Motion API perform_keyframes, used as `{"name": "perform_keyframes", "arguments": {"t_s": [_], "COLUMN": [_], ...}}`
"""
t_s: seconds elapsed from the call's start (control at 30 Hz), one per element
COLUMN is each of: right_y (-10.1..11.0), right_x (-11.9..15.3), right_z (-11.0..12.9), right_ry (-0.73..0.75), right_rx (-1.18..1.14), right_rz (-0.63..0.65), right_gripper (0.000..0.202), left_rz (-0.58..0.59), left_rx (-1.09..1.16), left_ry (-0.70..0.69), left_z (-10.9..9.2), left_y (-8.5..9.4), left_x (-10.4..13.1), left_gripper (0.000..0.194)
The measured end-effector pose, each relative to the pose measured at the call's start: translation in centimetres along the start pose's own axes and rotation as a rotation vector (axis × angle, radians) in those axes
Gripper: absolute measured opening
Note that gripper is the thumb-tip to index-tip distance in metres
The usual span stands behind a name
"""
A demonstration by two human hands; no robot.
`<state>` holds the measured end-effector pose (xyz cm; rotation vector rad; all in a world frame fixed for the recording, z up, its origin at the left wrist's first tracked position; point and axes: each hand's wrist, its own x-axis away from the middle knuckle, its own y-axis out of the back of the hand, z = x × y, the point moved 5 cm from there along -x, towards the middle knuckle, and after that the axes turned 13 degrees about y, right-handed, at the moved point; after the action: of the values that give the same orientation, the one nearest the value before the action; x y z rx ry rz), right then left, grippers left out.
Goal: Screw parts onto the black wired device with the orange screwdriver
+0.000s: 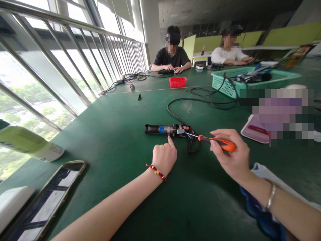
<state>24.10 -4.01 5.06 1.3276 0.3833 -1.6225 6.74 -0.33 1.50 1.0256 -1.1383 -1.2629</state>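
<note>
An opened black device (167,130) with a blue part, a metal cylinder and small wires lies on the green table (120,160). Its curved black handle points toward me. My left hand (164,155), with a red bracelet, is at the device's near side, index finger extended against its edge and the other fingers curled. My right hand (232,152) holds an orange and black screwdriver (220,143) by the handle. The thin metal shaft reaches left, its tip at the inner parts near the device's middle.
A black cable runs from the device toward a green basket (225,87) of items. A red tray (178,82) stands further back. A phone (57,197) and a bottle (30,142) lie left. Two people sit across the table. Blue and white items lie beneath my right forearm.
</note>
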Motion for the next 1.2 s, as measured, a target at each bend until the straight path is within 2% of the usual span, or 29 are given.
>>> {"name": "perform_keyframes", "arguments": {"t_s": [0.17, 0.33, 0.5, 0.7, 0.9, 1.1, 1.2], "right_y": [0.14, 0.25, -0.05, 0.13, 0.03, 0.11, 0.08], "right_x": [0.03, 0.22, 0.09, 0.23, 0.14, 0.25, 0.1], "right_z": [0.16, -0.17, -0.07, -0.25, -0.01, -0.42, -0.26], "right_ry": [-0.007, -0.011, -0.009, 0.01, 0.001, 0.017, 0.006], "right_rx": [0.016, 0.018, 0.009, -0.003, 0.022, -0.005, -0.003], "right_rz": [-0.008, -0.06, 0.007, -0.067, -0.007, -0.078, -0.053], "right_gripper": [0.016, 0.026, 0.016, 0.031, 0.017, 0.032, 0.026], "left_rz": [-0.021, -0.025, -0.02, -0.012, -0.016, -0.015, -0.017], "left_rx": [-0.002, -0.009, -0.01, -0.01, -0.012, -0.009, -0.007], "left_ry": [0.008, 0.004, 0.001, -0.003, -0.012, -0.007, -0.012], "left_z": [0.06, 0.06, 0.04, -0.03, -0.06, -0.04, -0.06], "left_y": [-0.06, -0.19, -0.14, -0.15, -0.04, -0.08, -0.12], "left_x": [-0.02, -0.08, -0.1, -0.13, -0.09, -0.14, -0.14], "left_gripper": [0.052, 0.051, 0.051, 0.05, 0.05, 0.05, 0.05]}}
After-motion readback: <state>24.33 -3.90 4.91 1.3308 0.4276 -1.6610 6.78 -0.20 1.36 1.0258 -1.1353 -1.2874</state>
